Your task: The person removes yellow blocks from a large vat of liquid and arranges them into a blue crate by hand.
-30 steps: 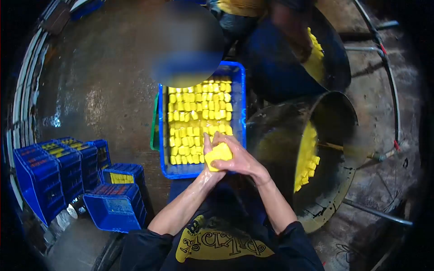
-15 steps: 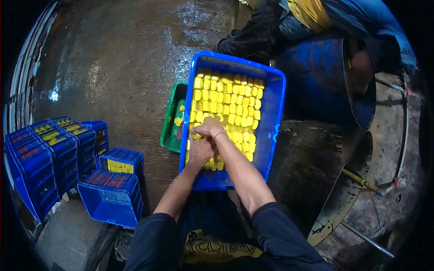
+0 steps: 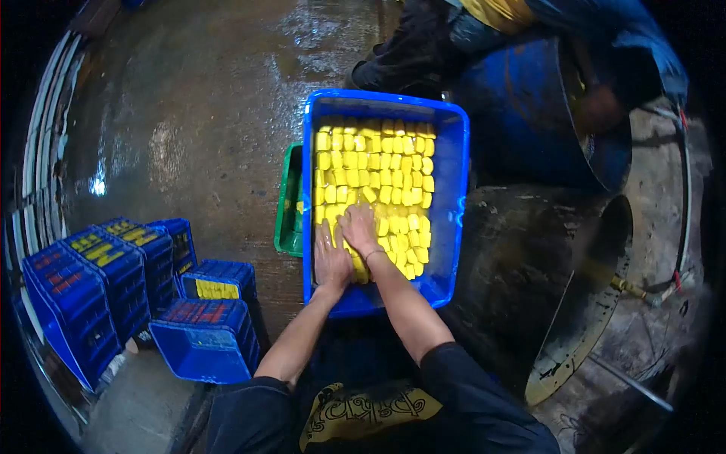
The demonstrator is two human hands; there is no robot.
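A blue plastic crate (image 3: 452,189) stands on the wet floor in front of me, packed with rows of yellow blocks (image 3: 378,166). My left hand (image 3: 330,262) lies flat, fingers spread, on the blocks at the crate's near left corner. My right hand (image 3: 361,228) rests palm down just beside it, a little farther in, pressing on the blocks. Neither hand grips anything. A thin band shows on my right wrist.
A green tray (image 3: 290,204) lies tucked under the crate's left side. Stacked blue crates (image 3: 113,280) stand at the left, and one overturned crate (image 3: 204,340) is nearer. A large dark metal vat (image 3: 560,303) is at my right. Another person (image 3: 544,45) bends over a blue drum (image 3: 529,121) beyond.
A second ago both hands held a yellow block above the crate's near edge. It has since been set down among the others, and both hands now lie flat on the blocks.
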